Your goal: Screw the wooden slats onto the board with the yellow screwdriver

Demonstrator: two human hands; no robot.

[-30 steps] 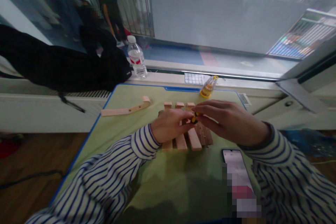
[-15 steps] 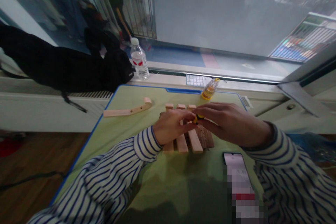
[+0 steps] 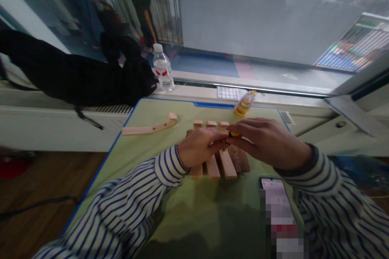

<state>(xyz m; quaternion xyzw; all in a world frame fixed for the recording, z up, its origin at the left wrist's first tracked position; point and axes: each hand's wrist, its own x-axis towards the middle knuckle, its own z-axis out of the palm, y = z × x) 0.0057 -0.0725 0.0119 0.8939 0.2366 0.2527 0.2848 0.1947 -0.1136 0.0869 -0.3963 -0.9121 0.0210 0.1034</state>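
now the right hand (image 3: 267, 141) is covering more of the yellow-black piece (image 3: 234, 133) it is pinching, leaving less showing; i cannot tell the left hand (image 3: 197, 146)'s grip.

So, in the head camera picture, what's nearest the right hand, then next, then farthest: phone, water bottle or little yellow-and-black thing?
From the right hand:
1. Little yellow-and-black thing: in its grip.
2. Phone: on the table, closer to the person.
3. Water bottle: far left, on the ledge past the table.
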